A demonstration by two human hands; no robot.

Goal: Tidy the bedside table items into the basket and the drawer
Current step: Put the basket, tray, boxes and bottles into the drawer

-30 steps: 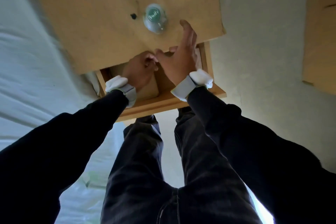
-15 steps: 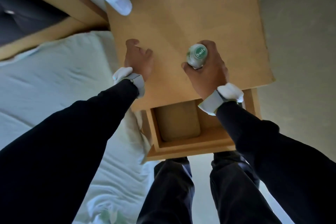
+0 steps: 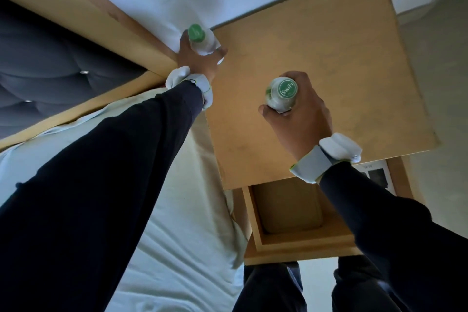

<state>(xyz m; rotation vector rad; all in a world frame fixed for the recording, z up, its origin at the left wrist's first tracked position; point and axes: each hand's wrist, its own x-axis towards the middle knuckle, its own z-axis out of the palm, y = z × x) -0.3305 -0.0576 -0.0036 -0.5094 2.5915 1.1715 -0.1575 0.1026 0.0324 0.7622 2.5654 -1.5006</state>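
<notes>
Two clear bottles with green caps stand on the wooden bedside table. My left hand is wrapped around the far bottle at the table's back left corner, by the headboard. My right hand grips the near bottle, whose cap reads "Swift", above the middle of the tabletop. Below the front edge the drawer stands pulled out, with a tan flat case lying inside and a printed card at its right side. No basket is in view.
The bed with pale sheets runs along the table's left side. A wooden headboard frame with dark tufted padding rises at upper left. Grey floor lies to the right; my legs stand below the drawer.
Both hands came up out of the drawer onto the tabletop. My right hand closed on the near bottle; my left hand then reached back and took hold of the far bottle.
</notes>
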